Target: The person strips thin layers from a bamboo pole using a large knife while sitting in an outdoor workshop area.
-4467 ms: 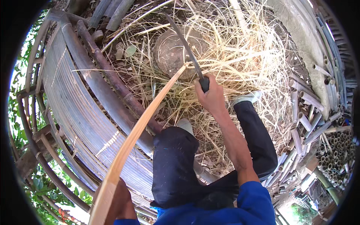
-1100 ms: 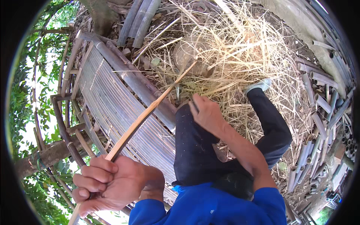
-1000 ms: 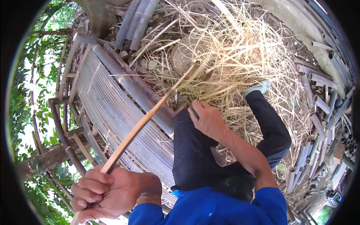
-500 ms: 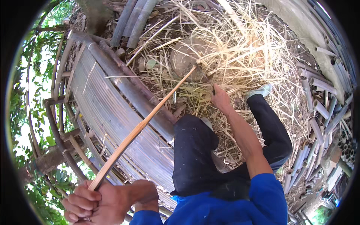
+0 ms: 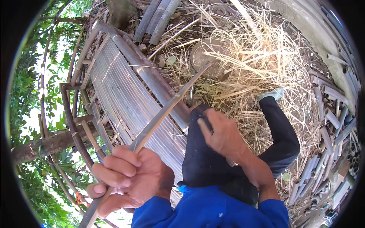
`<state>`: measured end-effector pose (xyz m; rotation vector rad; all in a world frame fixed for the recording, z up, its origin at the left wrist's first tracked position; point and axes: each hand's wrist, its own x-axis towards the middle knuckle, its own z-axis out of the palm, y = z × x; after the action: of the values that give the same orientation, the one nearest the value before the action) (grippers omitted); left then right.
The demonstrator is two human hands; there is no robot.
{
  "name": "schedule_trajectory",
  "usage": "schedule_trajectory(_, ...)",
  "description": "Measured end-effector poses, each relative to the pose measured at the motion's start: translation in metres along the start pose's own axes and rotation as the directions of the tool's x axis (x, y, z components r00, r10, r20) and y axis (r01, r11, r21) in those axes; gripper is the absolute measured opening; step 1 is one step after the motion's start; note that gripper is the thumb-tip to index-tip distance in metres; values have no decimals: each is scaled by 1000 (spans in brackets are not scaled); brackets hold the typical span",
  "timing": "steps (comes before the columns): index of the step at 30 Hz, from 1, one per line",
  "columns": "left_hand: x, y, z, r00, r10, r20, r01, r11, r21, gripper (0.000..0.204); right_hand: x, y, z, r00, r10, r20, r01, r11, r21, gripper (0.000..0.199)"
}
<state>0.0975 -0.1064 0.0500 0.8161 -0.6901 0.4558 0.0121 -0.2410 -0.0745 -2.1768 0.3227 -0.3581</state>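
Two hands share this long bamboo strip [image 5: 167, 108], and it handles as one light, springy piece. My left hand [image 5: 129, 178] is clenched round its near end, fingers wrapped over the top and thumb underneath. From that grip the strip runs up and away to the right, over the edge of the slatted bamboo bench [image 5: 125, 98], with its far tip out over the heap of dry straw [image 5: 251, 64] and close to a round grey stone [image 5: 207, 57].

My right hand [image 5: 220, 133] sits to the right of the strip, above my dark trouser knee [image 5: 205, 152]. Its fingers are curled as if round a handle, yet I cannot tell what it holds, if anything.

Judging by how thin and flat it looks, the strip should be stiff along its length but ready to flex and whip at the free end. Split edges are likely sharp and splintery, so I would hold the flat faces and not slide my palm along it. A hold near the end gives reach; nearer the middle would steady it.
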Motion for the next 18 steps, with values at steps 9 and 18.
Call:
schedule_trajectory(9, -14, 5, -4, 981, 38, 192, -48, 998, 47, 52, -11, -15, -1, 996, -71, -61, 72, 997, 13, 20)
schedule_trajectory(18, -12, 8, -11, 991, 39, 131, -53, 993, 106, 52, -22, -37, -8, 978, -207, -14, 207, 978, 27, 17)
